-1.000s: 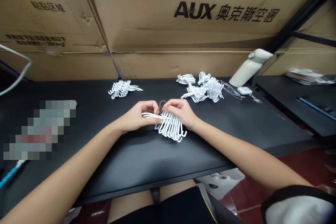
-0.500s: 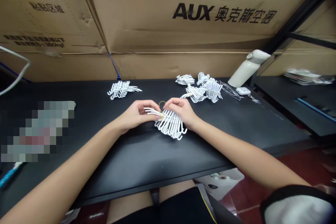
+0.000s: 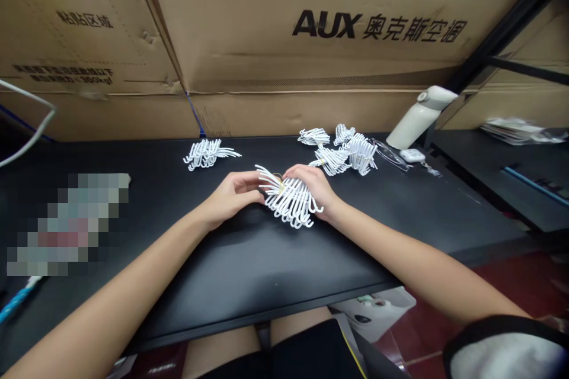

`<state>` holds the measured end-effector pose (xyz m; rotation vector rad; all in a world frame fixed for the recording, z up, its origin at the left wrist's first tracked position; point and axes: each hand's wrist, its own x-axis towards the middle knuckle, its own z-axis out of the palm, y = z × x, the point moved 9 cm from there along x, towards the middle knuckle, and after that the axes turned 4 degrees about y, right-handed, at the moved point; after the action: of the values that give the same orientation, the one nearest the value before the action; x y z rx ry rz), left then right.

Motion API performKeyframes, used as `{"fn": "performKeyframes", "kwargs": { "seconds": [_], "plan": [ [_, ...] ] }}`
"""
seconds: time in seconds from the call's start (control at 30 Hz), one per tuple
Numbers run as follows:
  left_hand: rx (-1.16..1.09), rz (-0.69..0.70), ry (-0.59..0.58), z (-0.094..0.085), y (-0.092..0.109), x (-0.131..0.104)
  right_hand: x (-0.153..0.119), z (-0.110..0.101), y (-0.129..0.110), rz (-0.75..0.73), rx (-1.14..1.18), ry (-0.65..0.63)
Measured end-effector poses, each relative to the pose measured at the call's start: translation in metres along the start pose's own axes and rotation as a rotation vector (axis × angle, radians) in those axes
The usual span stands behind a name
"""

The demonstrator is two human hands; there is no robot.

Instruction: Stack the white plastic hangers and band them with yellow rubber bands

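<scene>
My right hand [image 3: 315, 189] is closed on a bundle of white hooks [image 3: 293, 202] above the front of the black table. The hooks' curved ends fan out toward me, and their straight ends point up and left. A thin yellow rubber band [image 3: 281, 187] goes around the straight ends, with a small loop standing up. My left hand [image 3: 235, 196] is at the bundle's left side, thumb and fingers apart. Its fingertips reach behind the straight ends and are partly hidden. Another hook bundle [image 3: 207, 154] lies farther back on the left, and several more bundles [image 3: 333, 160] lie at the back right.
Large cardboard boxes [image 3: 249, 59] stand behind the black table [image 3: 213, 284]. At the right are a white bottle [image 3: 420, 118], glasses [image 3: 391, 155] and a small white case [image 3: 412, 156]. A blurred-out flat object [image 3: 73, 225] lies at the left. A white bag [image 3: 377, 311] is below the table edge.
My left thumb has come off the straight ends, which now tilt higher. The bundle has shifted slightly right, and the yellow band's loop, earlier drawn out between my hands, is smaller.
</scene>
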<state>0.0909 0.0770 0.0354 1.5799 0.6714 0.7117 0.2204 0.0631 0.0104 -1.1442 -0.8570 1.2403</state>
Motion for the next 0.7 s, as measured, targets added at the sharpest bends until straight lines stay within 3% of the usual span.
{"fn": "performKeyframes", "kwargs": {
  "seconds": [0.27, 0.7],
  "plan": [
    [0.007, -0.046, -0.002, 0.001, -0.004, 0.0, 0.0, 0.001, -0.002, -0.013, -0.022, -0.005],
    [-0.137, -0.17, -0.075, 0.005, -0.006, -0.004, -0.001, 0.014, -0.007, -0.043, -0.057, -0.153]
  ]
}}
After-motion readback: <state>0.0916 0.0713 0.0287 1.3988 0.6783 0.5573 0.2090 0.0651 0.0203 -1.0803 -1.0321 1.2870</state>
